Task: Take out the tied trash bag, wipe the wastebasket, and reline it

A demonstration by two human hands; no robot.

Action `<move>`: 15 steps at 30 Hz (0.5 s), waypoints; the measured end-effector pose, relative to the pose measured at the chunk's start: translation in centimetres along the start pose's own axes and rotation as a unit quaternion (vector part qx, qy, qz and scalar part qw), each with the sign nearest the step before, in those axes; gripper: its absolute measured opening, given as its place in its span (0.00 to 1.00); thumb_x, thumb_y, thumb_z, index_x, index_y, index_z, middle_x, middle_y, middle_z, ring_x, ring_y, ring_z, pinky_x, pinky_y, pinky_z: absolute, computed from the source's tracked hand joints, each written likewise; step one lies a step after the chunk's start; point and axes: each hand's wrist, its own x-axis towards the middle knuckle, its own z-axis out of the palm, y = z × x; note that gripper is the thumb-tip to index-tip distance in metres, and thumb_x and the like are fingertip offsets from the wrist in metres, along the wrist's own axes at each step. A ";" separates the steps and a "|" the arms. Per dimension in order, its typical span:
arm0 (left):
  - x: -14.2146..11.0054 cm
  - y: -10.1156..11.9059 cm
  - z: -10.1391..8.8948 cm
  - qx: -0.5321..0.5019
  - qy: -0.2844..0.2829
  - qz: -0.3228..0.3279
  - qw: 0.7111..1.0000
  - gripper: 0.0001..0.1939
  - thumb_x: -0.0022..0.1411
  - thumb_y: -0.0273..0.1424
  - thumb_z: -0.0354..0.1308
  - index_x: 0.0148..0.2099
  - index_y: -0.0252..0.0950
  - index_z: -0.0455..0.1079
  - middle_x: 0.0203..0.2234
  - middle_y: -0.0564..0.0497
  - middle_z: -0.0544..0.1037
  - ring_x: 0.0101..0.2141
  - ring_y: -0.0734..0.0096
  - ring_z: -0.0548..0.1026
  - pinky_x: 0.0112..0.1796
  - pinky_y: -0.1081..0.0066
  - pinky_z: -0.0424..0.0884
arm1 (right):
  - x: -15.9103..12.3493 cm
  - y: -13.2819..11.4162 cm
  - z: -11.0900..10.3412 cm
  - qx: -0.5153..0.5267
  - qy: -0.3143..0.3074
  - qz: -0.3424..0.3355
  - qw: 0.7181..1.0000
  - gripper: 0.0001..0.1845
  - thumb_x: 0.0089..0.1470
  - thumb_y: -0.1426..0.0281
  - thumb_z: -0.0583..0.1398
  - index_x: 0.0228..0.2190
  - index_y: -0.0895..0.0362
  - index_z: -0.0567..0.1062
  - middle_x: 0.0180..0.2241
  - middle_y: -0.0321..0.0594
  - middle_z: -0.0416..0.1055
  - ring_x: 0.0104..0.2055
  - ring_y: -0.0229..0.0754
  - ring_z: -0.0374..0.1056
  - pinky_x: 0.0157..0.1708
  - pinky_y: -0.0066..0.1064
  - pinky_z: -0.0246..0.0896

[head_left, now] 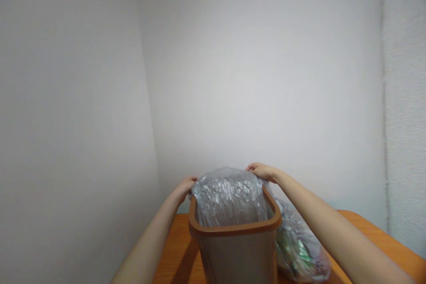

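Pinching a clear plastic bag inside a brown waste bin, a person's left hand and right hand close their grip on its top; the bin stands on an orange counter, a second bag just beside it, before white walls.

Orange counter, wood-look top, set against white walls. Two items on it: brown plastic bin, upright, mid-counter, lower part cut off by the frame; clear plastic bag, slumped just right of the bin, green and silver contents showing through.
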 end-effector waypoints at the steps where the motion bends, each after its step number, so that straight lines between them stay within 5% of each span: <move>1: 0.5 0.5 0.0 0.014 0.018 0.007 1.000 0.12 0.66 0.37 0.58 0.40 0.31 0.71 0.31 0.53 0.75 0.28 0.74 0.74 0.30 0.71 0.74 | 0.4 -0.5 -0.1 -0.009 0.037 -0.018 0.999 0.05 0.52 0.78 0.58 0.28 0.63 0.76 0.21 0.34 0.70 0.24 0.35 0.65 0.27 0.26 0.57; 6: 2.9 5.9 -1.6 0.056 0.166 0.096 0.980 0.11 0.66 0.36 0.57 0.39 0.32 0.71 0.35 0.50 0.76 0.36 0.69 0.75 0.41 0.63 0.73 | 2.5 -6.0 -2.3 -0.043 0.204 -0.117 0.971 0.03 0.58 0.74 0.59 0.31 0.60 0.73 0.27 0.33 0.68 0.30 0.36 0.64 0.35 0.31 0.61; 9: 2.2 10.0 -4.0 0.057 0.248 0.174 0.951 0.09 0.68 0.29 0.50 0.40 0.33 0.71 0.36 0.49 0.76 0.41 0.66 0.73 0.48 0.61 0.68 | 1.2 -10.8 -4.5 -0.040 0.269 -0.191 0.943 0.09 0.59 0.76 0.53 0.37 0.60 0.74 0.31 0.37 0.70 0.35 0.38 0.65 0.39 0.31 0.59; 12: -1.8 12.0 -5.8 0.046 0.309 0.234 0.921 0.12 0.68 0.29 0.45 0.44 0.35 0.70 0.39 0.49 0.75 0.45 0.64 0.72 0.51 0.63 0.65 | -3.6 -14.2 -5.6 -0.031 0.301 -0.264 0.916 0.13 0.61 0.72 0.51 0.44 0.57 0.72 0.33 0.36 0.70 0.35 0.39 0.65 0.38 0.30 0.59; 15: -8.2 10.7 -5.1 0.040 0.322 0.255 0.911 0.12 0.68 0.33 0.46 0.45 0.37 0.70 0.39 0.50 0.75 0.43 0.65 0.72 0.47 0.67 0.67 | -10.4 -14.2 -4.1 -0.058 0.307 -0.369 0.875 0.13 0.63 0.71 0.51 0.44 0.54 0.73 0.35 0.38 0.71 0.36 0.41 0.66 0.38 0.32 0.61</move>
